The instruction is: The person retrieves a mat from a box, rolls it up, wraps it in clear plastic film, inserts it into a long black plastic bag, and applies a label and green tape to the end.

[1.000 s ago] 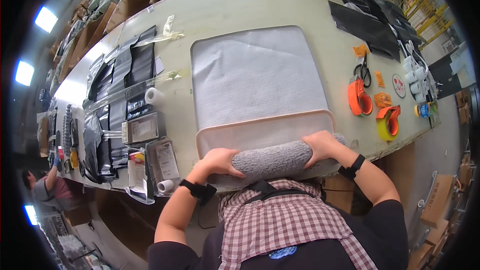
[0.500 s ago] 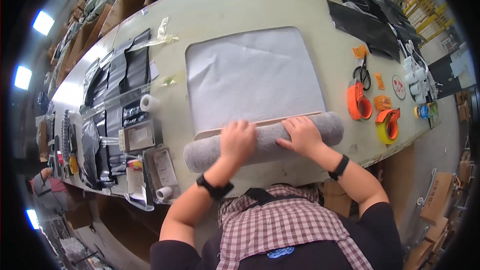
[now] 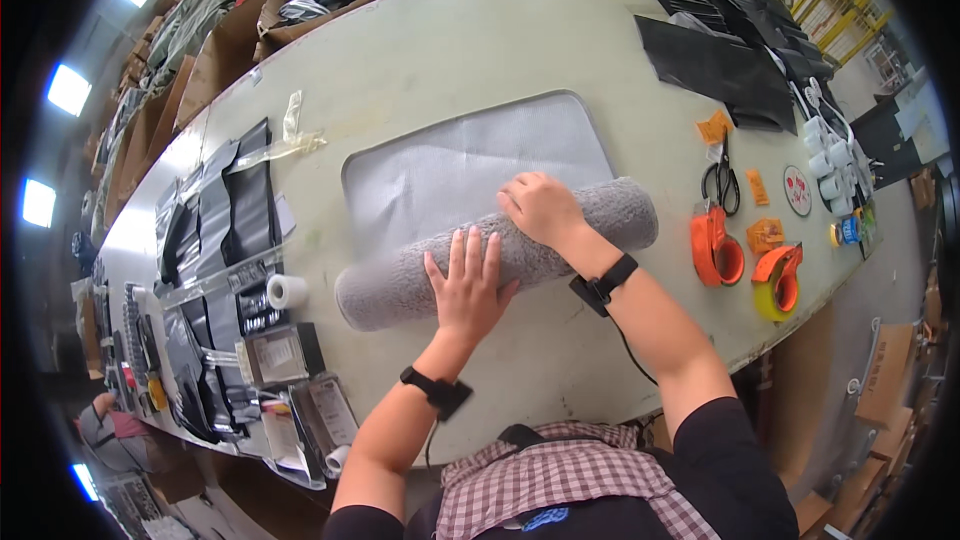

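Observation:
A grey plush mat (image 3: 400,278) is partly rolled up in front of me. Its unrolled part, with a pale smooth backing (image 3: 480,145) facing up, lies flat on the table beyond the roll. My left hand (image 3: 470,290) rests on the near side of the roll, fingers spread over the pile. Farther right, my right hand (image 3: 542,210) curls over the top of the roll, its fingertips at the far side where the roll meets the backing. The roll's underside is hidden.
Orange tape dispensers (image 3: 716,248), black scissors (image 3: 722,185) and small orange packets (image 3: 765,235) lie to the right. Black plastic bags (image 3: 720,65) cover the far right; more black bags (image 3: 250,205) and a white roll (image 3: 287,291) are at left. Cardboard boxes (image 3: 225,55) line the table's far-left edge.
The roll has moved away from me and turned slightly, covering more of the backing. My left hand has gone from curled to spread; my right hand has shifted left along the roll.

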Motion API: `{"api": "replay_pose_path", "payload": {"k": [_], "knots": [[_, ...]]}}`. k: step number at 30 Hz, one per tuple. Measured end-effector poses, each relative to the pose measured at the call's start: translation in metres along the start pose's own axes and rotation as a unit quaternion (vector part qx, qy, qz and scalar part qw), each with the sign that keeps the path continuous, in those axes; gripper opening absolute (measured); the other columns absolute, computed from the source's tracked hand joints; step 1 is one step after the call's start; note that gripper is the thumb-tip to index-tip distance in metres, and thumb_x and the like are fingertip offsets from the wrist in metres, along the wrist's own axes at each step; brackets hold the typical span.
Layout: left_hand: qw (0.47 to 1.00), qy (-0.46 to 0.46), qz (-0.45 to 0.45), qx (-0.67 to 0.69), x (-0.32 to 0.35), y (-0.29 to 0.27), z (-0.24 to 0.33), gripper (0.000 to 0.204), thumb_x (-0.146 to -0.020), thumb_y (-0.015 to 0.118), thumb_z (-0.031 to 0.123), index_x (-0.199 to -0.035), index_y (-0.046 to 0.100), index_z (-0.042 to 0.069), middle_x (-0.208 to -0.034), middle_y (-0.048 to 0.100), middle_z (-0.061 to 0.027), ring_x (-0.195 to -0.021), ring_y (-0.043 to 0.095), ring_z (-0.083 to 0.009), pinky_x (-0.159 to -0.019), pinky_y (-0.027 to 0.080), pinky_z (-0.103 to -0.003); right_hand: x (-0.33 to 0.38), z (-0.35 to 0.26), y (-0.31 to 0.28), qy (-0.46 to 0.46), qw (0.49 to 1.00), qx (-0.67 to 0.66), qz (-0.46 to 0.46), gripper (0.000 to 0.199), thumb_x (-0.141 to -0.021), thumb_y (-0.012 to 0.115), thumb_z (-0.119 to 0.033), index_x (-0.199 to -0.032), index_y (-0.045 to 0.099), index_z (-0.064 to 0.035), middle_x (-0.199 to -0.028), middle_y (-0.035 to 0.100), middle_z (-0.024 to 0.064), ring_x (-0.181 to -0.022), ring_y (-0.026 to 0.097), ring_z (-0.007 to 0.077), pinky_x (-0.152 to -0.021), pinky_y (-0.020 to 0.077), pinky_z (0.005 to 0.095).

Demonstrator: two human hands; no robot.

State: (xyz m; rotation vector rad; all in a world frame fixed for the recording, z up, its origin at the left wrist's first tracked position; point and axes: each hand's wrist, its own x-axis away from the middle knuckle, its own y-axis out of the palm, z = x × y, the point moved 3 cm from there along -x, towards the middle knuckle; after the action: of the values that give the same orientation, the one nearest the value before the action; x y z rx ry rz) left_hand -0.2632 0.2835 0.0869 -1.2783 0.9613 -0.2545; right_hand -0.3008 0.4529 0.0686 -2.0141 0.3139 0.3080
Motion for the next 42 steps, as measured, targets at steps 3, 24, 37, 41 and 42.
{"api": "replay_pose_path", "payload": {"k": [3,24,37,41,42], "knots": [[0.992,-0.06,-0.079,0.083,-0.044,0.031,-0.055,0.032,-0.085,0.053,0.034,-0.103,0.064,0.01,-0.106,0.063,-0.0121,-0.097,0.06,-0.0311,-0.083,0.044,-0.043,0.004,-0.031,-0.003,-0.06,0.997,0.047,-0.021,0.032,-0.084,0.058,-0.034,-0.108,0.06,-0.0121,-0.105,0.06,0.0107,-0.104,0.055,0.0264,-0.089,0.0418,0.0423],[0.904,-0.212,-0.244,0.278,0.165,-0.074,-0.1,0.022,-0.086,0.057,0.026,-0.086,0.069,0.009,-0.08,0.066,-0.0135,-0.079,0.062,-0.0334,-0.071,0.049,-0.041,0.175,-0.076,-0.075,-0.1,0.973,0.012,-0.207,0.066,-0.048,0.08,-0.028,-0.107,0.058,-0.0087,-0.094,0.062,0.0101,-0.086,0.059,0.0281,-0.077,0.0456,0.0391],[0.902,-0.388,-0.096,-0.162,0.118,-0.055,-0.279,0.025,-0.074,0.071,0.024,-0.093,0.067,0.008,-0.098,0.058,-0.0094,-0.095,0.056,-0.0287,-0.076,0.047,-0.039,0.198,-0.089,-0.069,-0.055,0.909,0.172,-0.376,0.107,-0.041,0.088,-0.042,-0.131,0.041,-0.0084,-0.127,0.047,0.0128,-0.13,0.033,0.0331,-0.106,0.0287,0.0488],[0.93,-0.34,-0.089,-0.106,0.12,-0.039,-0.267,0.026,-0.074,0.072,0.023,-0.093,0.066,0.007,-0.097,0.058,-0.0092,-0.09,0.056,-0.0266,-0.073,0.047,-0.04,0.188,-0.094,-0.081,-0.083,0.944,0.06,-0.314,0.104,-0.049,0.081,-0.055,-0.133,0.04,-0.0095,-0.132,0.045,0.0113,-0.13,0.034,0.03,-0.105,0.0287,0.0485],[0.954,-0.295,-0.045,-0.024,0.116,-0.042,-0.255,0.024,-0.075,0.071,0.02,-0.092,0.065,0.005,-0.094,0.057,-0.0104,-0.084,0.058,-0.0266,-0.07,0.048,-0.039,0.187,-0.092,-0.08,-0.083,0.957,0.018,-0.276,0.101,-0.052,0.077,-0.06,-0.133,0.041,-0.01,-0.131,0.047,0.0105,-0.128,0.037,0.0298,-0.104,0.0308,0.0462]]}}
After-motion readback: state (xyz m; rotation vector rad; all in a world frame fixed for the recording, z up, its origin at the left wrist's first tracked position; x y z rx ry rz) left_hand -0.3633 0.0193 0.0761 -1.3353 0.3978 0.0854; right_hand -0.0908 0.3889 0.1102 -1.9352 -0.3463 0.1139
